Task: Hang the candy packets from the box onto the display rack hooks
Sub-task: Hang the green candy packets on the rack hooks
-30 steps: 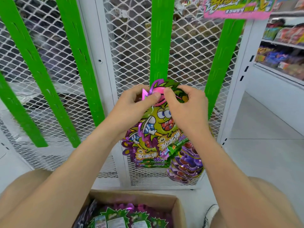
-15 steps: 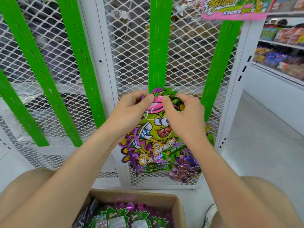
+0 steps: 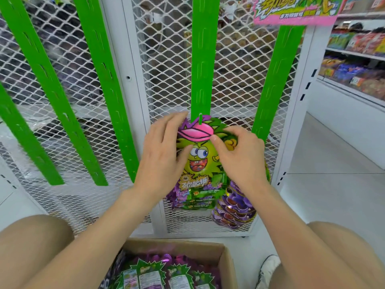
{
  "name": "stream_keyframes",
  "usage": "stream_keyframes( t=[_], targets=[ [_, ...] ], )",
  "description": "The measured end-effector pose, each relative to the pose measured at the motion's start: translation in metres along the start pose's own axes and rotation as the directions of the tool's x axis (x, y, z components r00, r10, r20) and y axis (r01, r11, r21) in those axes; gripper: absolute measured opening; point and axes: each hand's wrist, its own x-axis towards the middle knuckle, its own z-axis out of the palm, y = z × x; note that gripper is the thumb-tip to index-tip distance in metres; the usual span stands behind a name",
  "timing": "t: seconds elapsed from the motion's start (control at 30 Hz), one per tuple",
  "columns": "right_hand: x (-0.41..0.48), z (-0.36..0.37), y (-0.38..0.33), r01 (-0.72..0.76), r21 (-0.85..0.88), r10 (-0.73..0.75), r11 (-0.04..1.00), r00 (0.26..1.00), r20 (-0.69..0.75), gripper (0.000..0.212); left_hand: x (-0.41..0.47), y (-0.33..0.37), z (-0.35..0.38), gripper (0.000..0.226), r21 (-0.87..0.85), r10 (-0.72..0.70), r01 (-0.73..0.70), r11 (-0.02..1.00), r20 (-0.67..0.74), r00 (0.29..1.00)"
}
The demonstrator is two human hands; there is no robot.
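Left hand (image 3: 164, 155): fingers fairly straight, laid against the left edge of the candy packet (image 3: 200, 157), thumb on its front. Right hand (image 3: 241, 161): fingers curled at the upper right edge, thumb tip on the printed pink cap, so it looks like a pinch. Hands apart, packet between them.

Packet hangs at the foot of the centre green strip (image 3: 203, 59); the strip's hook tab (image 3: 200, 119) pokes through its top hole. More hung packets (image 3: 193, 198) sit below the strip, with the cardboard box (image 3: 228, 261) lower again.

Handling, judged: light, floppy, glossy film — likely slippery. Best held by the top seam either side of the hole; the film there could tear.
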Motion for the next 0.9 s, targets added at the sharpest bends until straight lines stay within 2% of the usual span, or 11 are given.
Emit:
stream_keyframes(
  t=[0.1,0.17,0.23,0.3,0.37,0.43,0.5,0.57,0.67,0.73,0.9],
  targets=[
    [-0.010,-0.003,0.007,-0.020,-0.062,0.013,0.998,0.994,-0.113,0.038,-0.023,0.004,-0.001,0.045,0.174,0.157,-0.143,0.974,-0.067,0.985],
    [-0.023,-0.006,0.006,0.073,-0.121,-0.090,0.990,0.987,-0.136,0.035,-0.045,0.002,0.006,0.026,0.183,0.217,-0.225,0.957,0.066,0.974],
    [-0.042,-0.005,0.007,0.157,-0.087,-0.154,0.984,0.987,0.041,0.022,-0.070,-0.008,0.018,0.017,0.161,0.166,-0.237,0.958,0.363,0.917],
    [-0.065,0.002,0.010,0.150,-0.079,-0.110,0.985,0.921,0.374,0.012,-0.096,-0.015,0.029,0.018,0.126,0.002,-0.125,0.984,0.697,0.717],
    [-0.089,0.015,0.019,0.277,-0.190,-0.066,0.942,0.706,0.705,0.007,-0.131,-0.027,0.046,0.011,0.108,-0.074,-0.056,0.993,0.905,0.420],
    [-0.114,0.025,0.025,0.442,-0.207,0.026,0.873,0.382,0.924,0.014,-0.166,-0.035,0.058,0.014,0.083,-0.068,-0.069,0.994,0.980,0.187],
    [-0.136,0.031,0.031,0.526,-0.190,0.159,0.829,0.105,0.982,0.022,-0.201,-0.041,0.068,0.028,0.137,-0.136,-0.076,0.988,0.991,0.014],
    [-0.150,0.035,0.038,0.584,-0.193,0.257,0.788,-0.028,0.966,0.035,-0.240,-0.046,0.075,0.050,0.201,-0.215,-0.142,0.969,0.972,-0.098],
    [-0.155,0.045,0.046,0.605,-0.191,0.257,0.773,-0.023,0.966,0.039,-0.283,-0.050,0.075,0.083,0.283,-0.325,-0.212,0.935,0.925,-0.198],
    [-0.150,0.050,0.047,0.593,-0.206,0.234,0.779,0.031,0.972,0.039,-0.291,-0.054,0.075,0.078,0.270,-0.298,-0.148,0.951,0.928,-0.222],
    [-0.142,0.061,0.043,0.619,-0.199,0.191,0.760,0.080,0.978,0.037,-0.260,-0.052,0.073,0.044,0.204,-0.204,-0.011,0.979,0.976,-0.082]
  ],
)
